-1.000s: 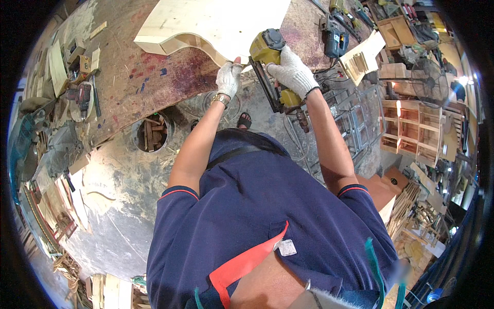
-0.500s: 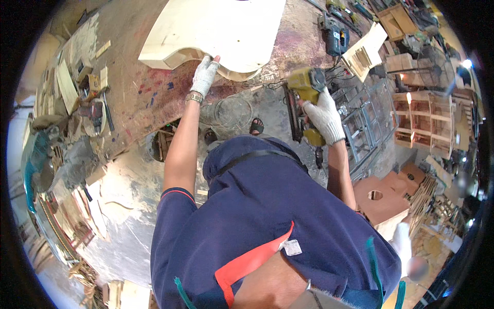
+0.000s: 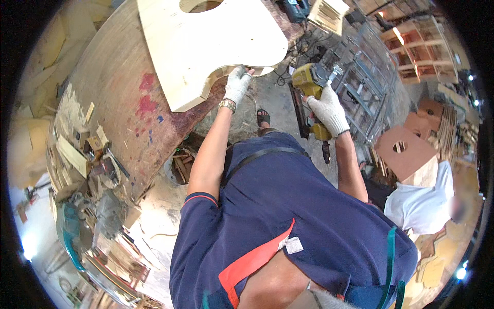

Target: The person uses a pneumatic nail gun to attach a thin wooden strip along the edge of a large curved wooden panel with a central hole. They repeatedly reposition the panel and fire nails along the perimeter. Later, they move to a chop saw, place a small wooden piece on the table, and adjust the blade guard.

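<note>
A pale wooden box-like workpiece (image 3: 221, 38) with a curved cut-out edge and a round hole lies on the workbench ahead of me. My gloved left hand (image 3: 238, 85) grips the rim of its curved near edge, fingers on top. In my gloved right hand (image 3: 329, 110) is a yellow and black nail gun (image 3: 310, 77), held by its handle to the right of the workpiece and apart from it. The long black magazine points down beside my leg. Part of the handle is hidden by the glove.
The stained workbench (image 3: 121, 103) bears wood scraps and a drill (image 3: 109, 167) at its left end. A blue power tool (image 3: 297, 9) sits at the far right. Metal frames (image 3: 363, 85) stand on the floor to the right. Another person in a white shirt (image 3: 419, 201) is near brown panels (image 3: 406, 149).
The workpiece appears turned and nearer, with its round hole now showing. My left hand remains on its edge. The nail gun stays in my right hand. The head view has shifted.
</note>
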The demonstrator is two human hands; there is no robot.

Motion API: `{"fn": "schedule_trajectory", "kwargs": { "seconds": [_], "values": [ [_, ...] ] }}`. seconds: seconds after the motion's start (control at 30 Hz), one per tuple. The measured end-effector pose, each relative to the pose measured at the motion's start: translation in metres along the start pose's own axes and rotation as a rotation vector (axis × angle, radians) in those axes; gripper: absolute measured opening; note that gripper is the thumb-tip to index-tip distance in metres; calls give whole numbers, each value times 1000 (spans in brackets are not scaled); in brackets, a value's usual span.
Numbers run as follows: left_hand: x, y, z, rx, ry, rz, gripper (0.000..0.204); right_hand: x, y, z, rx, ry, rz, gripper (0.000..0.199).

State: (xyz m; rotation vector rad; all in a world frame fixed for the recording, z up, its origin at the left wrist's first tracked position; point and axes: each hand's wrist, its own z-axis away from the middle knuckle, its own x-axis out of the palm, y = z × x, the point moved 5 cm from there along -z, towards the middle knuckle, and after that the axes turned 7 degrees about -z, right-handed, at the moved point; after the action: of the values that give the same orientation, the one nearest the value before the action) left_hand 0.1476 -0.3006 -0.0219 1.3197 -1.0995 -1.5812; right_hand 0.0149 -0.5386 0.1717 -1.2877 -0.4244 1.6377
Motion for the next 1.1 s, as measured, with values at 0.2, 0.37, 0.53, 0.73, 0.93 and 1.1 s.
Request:
{"fn": "schedule_trajectory", "kwargs": {
  "seconds": [0.2,0.37,0.53,0.73,0.93,1.1],
  "values": [
    [10,-10,-19,125,76,-94,39,6,-15,-13,14,-35,-89,51],
    [4,-14,-29,136,54,-245,50,16,-31,-30,-43,-49,-128,50],
    [3,-7,-26,43,-60,-323,57,26,-43,-47,-115,-74,-105,48],
    [2,-14,-29,-67,-94,-204,64,41,-63,-51,-88,-65,1,31],
    [2,-15,-35,6,-89,-232,69,50,-77,-52,-76,-65,59,34],
    [0,-10,-34,-16,-106,-243,72,55,-81,-51,-63,-63,56,34]
  ]
}}
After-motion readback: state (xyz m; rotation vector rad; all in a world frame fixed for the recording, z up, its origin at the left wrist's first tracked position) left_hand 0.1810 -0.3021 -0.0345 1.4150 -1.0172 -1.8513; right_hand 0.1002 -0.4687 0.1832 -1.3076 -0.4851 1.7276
